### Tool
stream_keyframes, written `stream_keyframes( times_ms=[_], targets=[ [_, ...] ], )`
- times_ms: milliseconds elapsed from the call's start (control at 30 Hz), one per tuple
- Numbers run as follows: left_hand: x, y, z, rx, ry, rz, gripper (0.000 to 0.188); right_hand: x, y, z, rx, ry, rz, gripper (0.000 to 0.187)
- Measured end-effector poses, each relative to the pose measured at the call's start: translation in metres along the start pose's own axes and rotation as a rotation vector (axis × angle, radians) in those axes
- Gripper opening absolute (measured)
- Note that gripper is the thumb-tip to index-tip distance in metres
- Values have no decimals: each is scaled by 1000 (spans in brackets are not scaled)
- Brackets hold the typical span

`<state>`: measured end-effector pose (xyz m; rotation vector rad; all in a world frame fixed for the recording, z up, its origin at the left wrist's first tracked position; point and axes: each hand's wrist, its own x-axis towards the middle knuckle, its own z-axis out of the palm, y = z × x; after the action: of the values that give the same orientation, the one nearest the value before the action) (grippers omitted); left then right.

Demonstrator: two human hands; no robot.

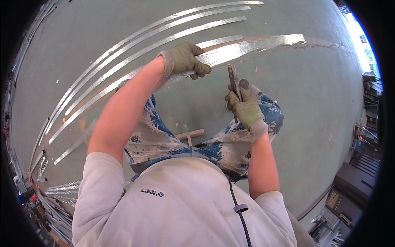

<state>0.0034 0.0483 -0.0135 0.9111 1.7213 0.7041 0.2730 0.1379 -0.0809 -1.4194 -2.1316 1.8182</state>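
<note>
My left hand (pixel 185 61), in an olive work glove, is closed round a bright silver sheet-metal strip (pixel 230 53). The strip reaches away to the right, with a ragged far end. My right hand (pixel 247 108), gloved alike, grips a pair of tin snips (pixel 233 79) above my right knee. Their blades point away from me, apart from the strip and just below its edge. A looped handle shows beside the fingers. Whether the blades are parted cannot be made out.
Several long metal strips (pixel 164 40) lie on the grey-green floor (pixel 312 103) at the far left. A hammer-like T-shaped thing (pixel 190 135) is between my legs. More metal lengths (pixel 61 190) lie at the lower left. Dark equipment (pixel 354 183) stands at the right.
</note>
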Motion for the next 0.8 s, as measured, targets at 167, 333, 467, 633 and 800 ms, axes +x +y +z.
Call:
stream_keyframes(
  times_ms=[167, 333, 467, 633, 800],
  targets=[
    [4, -5, 1, -47, 14, 37, 37, 4, 1, 5, 14, 2, -21, 33],
    [3, -4, 3, -36, 15, 52, 30, 6, -2, 7, 11, 67, -55, 36],
    [9, -11, 1, -57, 0, 55, 40, 10, -6, 4, -109, 100, -114, 36],
    [6, -8, 2, -76, 8, 69, 40, 12, -4, 1, -195, 127, -144, 37],
    [10, -14, 0, -77, -17, 76, 41, 6, -16, 4, -228, 170, -162, 34]
  ],
)
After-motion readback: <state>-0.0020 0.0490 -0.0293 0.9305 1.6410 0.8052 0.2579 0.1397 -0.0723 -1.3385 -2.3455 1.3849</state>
